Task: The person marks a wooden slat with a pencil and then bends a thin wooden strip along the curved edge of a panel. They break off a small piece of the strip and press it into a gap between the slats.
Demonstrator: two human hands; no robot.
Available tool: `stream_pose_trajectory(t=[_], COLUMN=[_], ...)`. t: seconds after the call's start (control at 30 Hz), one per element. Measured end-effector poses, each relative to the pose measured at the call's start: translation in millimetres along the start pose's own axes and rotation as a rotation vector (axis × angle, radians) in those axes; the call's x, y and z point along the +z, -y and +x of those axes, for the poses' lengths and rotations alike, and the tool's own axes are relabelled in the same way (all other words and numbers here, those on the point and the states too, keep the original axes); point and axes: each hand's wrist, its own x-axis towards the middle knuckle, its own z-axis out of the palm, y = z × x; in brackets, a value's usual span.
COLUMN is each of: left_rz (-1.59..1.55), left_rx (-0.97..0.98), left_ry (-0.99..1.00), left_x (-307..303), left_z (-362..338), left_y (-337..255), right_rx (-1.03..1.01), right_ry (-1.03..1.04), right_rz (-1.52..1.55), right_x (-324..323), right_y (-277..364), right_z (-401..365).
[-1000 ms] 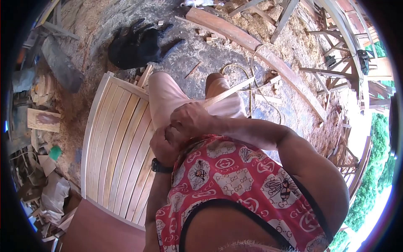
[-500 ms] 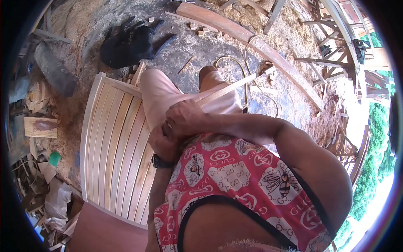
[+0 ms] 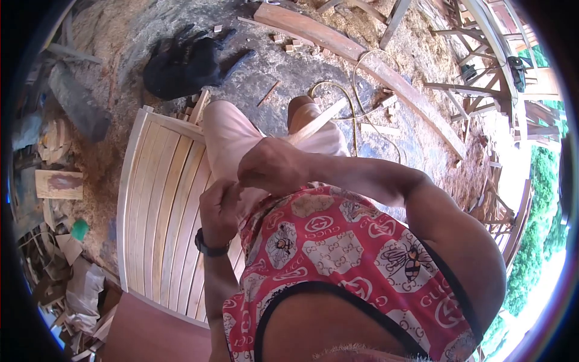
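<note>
My right hand (image 3: 272,165) is closed over my lap, its knuckles facing up. A pale wooden strip (image 3: 319,122) runs from under it, slanting up and right across my thigh. Close beside it, my left hand (image 3: 218,208), with a dark watch (image 3: 211,244) on the wrist, is closed with thumb and fingers together. Whatever lies inside the left fingers is hidden. To the left of my legs leans a slatted wooden panel (image 3: 158,211) in a pale frame, partly behind my left hand and forearm.
A long timber beam (image 3: 386,75) crosses the sawdust-covered floor ahead. A looped hose or cord (image 3: 354,114) lies near my right knee. A black dog-like shape (image 3: 184,65) rests at upper left. Wood scraps (image 3: 60,253) pile up at left, and a reddish-brown board (image 3: 154,332) is below the panel.
My left hand has moved a little left and up, apart from the right. The right hand has risen slightly. The wooden strip has shifted, and its far end reaches less far right.
</note>
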Motion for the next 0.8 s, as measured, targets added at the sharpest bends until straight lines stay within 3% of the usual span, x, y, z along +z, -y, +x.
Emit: stream_pose_trajectory(t=[0.03,0.13,0.27,0.33,0.47,0.53,0.57,0.6,0.67,0.73,0.8], left_rz=[-0.103,-0.319,-0.433,-0.858,-0.590,-0.499,-0.266,-0.271,-0.650,-0.685,-0.717], left_rx=[0.036,0.033,-0.029,-0.075,-0.020,-0.124,-0.061,-0.065,0.034,0.071,0.112], left_ry=[0.024,0.017,0.028,-0.065,-0.063,-0.082,-0.044,-0.055,-0.337,-0.319,-0.292], left_x=[-2.5,2.3,15.4,27.2,35.7,42.9,40.9,46.3,66.2,56.1,49.8], left_z=[-0.8,6.4,15.2,19.4,44.2,59.3,61.9,65.6,67.1,69.7,70.1], left_y=[-0.1,0.2,-4.9,-6.5,20.5,24.6,25.6,5.8,-30.2,-23.7,-22.5], right_rx=[-0.071,-0.087,-0.060,-0.009,-0.098,0.050,-0.034,-0.036,-0.095,-0.128,0.052], right_ry=[-0.005,0.001,0.046,0.102,-0.005,-0.177,-0.245,-0.233,-0.327,-0.310,-0.323], right_rz=[0.238,0.397,0.390,0.660,0.400,0.287,0.244,0.244,0.193,0.096,0.094], right_x=[-5.7,-12.3,-25.0,-34.0,-48.1,-61.6,-59.1,-63.6,-69.5,-68.2,-63.5], right_y=[0.4,-5.5,-11.8,-3.8,0.2,10.0,-4.4,-5.6,-4.8,-7.2,-2.5], right_z=[-0.3,1.8,1.4,1.4,5.1,5.2,7.3,10.2,10.1,8.6,7.0])
